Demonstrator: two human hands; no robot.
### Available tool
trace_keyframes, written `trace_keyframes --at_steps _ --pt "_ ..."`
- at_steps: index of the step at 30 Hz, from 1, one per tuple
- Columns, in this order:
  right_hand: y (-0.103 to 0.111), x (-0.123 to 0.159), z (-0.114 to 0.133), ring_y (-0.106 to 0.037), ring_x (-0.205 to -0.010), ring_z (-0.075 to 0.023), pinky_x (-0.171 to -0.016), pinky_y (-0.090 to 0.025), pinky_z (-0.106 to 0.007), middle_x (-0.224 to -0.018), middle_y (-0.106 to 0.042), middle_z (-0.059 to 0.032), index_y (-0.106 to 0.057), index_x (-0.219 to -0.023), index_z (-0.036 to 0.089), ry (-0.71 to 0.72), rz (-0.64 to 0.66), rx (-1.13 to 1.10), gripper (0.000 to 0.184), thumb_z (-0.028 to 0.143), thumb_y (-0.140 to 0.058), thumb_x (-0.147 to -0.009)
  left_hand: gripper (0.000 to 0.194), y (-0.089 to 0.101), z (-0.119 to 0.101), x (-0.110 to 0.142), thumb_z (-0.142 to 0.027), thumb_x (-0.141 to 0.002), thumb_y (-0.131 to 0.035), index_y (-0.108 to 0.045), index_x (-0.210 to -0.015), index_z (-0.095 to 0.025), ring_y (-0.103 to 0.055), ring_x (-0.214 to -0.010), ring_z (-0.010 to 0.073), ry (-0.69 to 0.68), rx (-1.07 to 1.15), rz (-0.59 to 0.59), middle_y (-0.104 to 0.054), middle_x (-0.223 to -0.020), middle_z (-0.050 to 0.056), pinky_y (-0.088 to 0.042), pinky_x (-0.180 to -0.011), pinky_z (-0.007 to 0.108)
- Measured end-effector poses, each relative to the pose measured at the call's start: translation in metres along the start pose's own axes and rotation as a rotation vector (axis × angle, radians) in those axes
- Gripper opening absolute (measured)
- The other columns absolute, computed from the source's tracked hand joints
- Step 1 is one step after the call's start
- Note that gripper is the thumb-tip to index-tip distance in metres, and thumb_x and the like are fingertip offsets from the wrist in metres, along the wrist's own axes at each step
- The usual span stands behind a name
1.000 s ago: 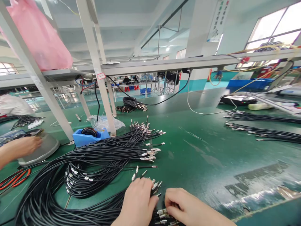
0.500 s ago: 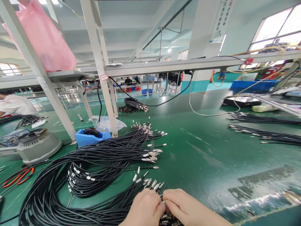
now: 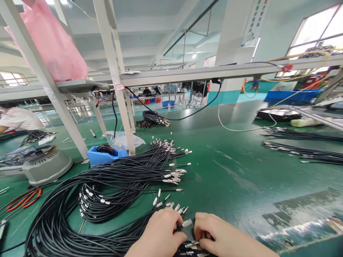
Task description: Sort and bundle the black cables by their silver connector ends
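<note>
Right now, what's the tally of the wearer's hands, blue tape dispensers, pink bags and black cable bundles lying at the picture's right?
Left hand and right hand: 2
Blue tape dispenser: 1
Pink bag: 1
Upper cable bundle and lower cable bundle: 2
Total: 6
Cables by the hands overlap too much to count.

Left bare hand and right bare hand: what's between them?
Head view: silver rectangular metal connectors show between the left hand and right hand.

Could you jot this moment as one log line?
left hand: at silver connector, grip unclear | right hand: curled beside it, grip unclear | black cables: curved across green table
</note>
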State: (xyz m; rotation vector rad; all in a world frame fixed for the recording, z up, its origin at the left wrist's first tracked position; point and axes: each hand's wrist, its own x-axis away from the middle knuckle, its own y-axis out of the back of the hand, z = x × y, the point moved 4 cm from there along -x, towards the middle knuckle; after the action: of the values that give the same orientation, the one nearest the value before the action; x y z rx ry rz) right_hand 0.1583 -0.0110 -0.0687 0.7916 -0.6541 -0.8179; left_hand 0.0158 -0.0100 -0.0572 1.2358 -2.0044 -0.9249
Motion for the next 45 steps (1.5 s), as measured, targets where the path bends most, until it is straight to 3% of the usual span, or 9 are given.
trace_keyframes --at_steps 6,13,17,20,26,31,35,39,45 --pt "0.011 0.002 0.002 -0.047 -0.066 -0.0124 -0.059 -0.036 -0.02 -0.071 -0.052 0.0005 -0.049 -0.064 0.018 -0.048 -0.117 -0.092 0.013 0.011 -0.041 -0.07 0.025 -0.018 -0.011 -0.007 -0.03 -0.074 -0.042 -0.063 -0.076 -0.017 -0.056 -0.081 0.0247 -0.089 -0.161 0.12 -0.063 -0.086 0.007 -0.039 -0.069 0.033" --pt "0.013 0.005 -0.002 -0.042 -0.059 -0.0117 -0.054 -0.032 -0.02 -0.059 -0.044 0.003 -0.042 -0.058 0.018 -0.053 -0.021 -0.219 0.019 0.02 -0.036 -0.076 0.025 -0.017 -0.014 -0.01 -0.029 -0.079 -0.035 -0.056 -0.071 -0.017 -0.051 -0.083 0.0201 -0.186 -0.136 0.093 -0.062 -0.082 0.006 -0.037 -0.075 0.03" --pt "0.013 0.007 0.0 -0.041 -0.061 -0.0121 -0.058 -0.032 -0.02 -0.058 -0.041 0.0034 -0.037 -0.057 0.019 -0.021 -0.083 -0.195 0.02 0.02 -0.036 -0.076 0.019 -0.018 -0.014 -0.011 -0.027 -0.075 -0.034 -0.044 -0.061 -0.018 -0.047 -0.075 0.0171 -0.182 -0.092 0.085 -0.057 -0.073 0.004 -0.033 -0.068 0.027" --pt "0.014 0.008 0.002 -0.039 -0.061 -0.0118 -0.059 -0.031 -0.021 -0.057 -0.04 0.0038 -0.036 -0.055 0.019 0.014 -0.095 -0.156 0.022 0.021 -0.037 -0.077 0.02 -0.019 -0.017 -0.015 -0.025 -0.07 -0.038 -0.034 -0.052 -0.018 -0.041 -0.063 0.0124 -0.201 0.068 0.11 -0.043 -0.057 -0.002 -0.028 -0.061 0.024" --pt "0.015 0.008 0.001 -0.034 -0.053 -0.0093 -0.053 -0.029 -0.019 -0.052 -0.035 0.0058 -0.034 -0.052 0.018 0.064 -0.096 -0.188 0.023 0.017 -0.039 -0.075 0.021 -0.024 -0.02 -0.015 -0.025 -0.07 -0.039 -0.032 -0.052 -0.018 -0.035 -0.061 0.0114 -0.182 0.143 0.099 -0.036 -0.057 -0.003 -0.024 -0.06 0.024" --pt "0.008 0.008 -0.003 -0.043 -0.056 -0.011 -0.055 -0.035 -0.02 -0.056 -0.045 0.0033 -0.046 -0.06 0.017 0.0 -0.112 -0.442 0.025 0.029 -0.036 -0.08 0.022 -0.005 -0.02 -0.01 -0.03 -0.079 -0.031 -0.036 -0.06 -0.019 -0.036 -0.06 0.0123 -0.1 0.045 0.04 -0.044 -0.063 -0.002 -0.022 -0.056 0.024" --pt "0.001 0.01 -0.001 -0.049 -0.066 -0.0127 -0.061 -0.039 -0.02 -0.069 -0.054 0.0014 -0.059 -0.078 0.018 -0.028 -0.11 -0.319 0.015 0.015 -0.048 -0.068 0.017 0.016 -0.013 -0.007 -0.028 -0.079 -0.033 -0.036 -0.064 -0.02 -0.037 -0.059 0.0118 -0.041 0.051 -0.018 -0.045 -0.062 -0.004 -0.021 -0.055 0.024" --pt "-0.002 0.009 0.007 -0.053 -0.08 -0.0152 -0.073 -0.04 -0.023 -0.079 -0.059 -0.0025 -0.061 -0.068 0.019 0.036 -0.099 -0.142 0.018 0.007 -0.047 -0.066 0.015 0.013 -0.008 -0.006 -0.025 -0.077 -0.035 -0.036 -0.063 -0.019 -0.039 -0.062 0.0118 -0.057 0.113 0.007 -0.047 -0.064 -0.003 -0.023 -0.056 0.023" --pt "0.005 0.007 0.013 -0.051 -0.069 -0.0133 -0.064 -0.041 -0.021 -0.072 -0.057 -0.0003 -0.05 -0.063 0.019 0.034 -0.155 -0.225 0.016 0.016 -0.042 -0.076 0.006 0.003 -0.009 -0.003 -0.025 -0.064 -0.046 -0.043 -0.064 -0.02 -0.038 -0.058 0.0112 -0.041 0.122 0.055 -0.048 -0.062 -0.005 -0.023 -0.052 0.023"
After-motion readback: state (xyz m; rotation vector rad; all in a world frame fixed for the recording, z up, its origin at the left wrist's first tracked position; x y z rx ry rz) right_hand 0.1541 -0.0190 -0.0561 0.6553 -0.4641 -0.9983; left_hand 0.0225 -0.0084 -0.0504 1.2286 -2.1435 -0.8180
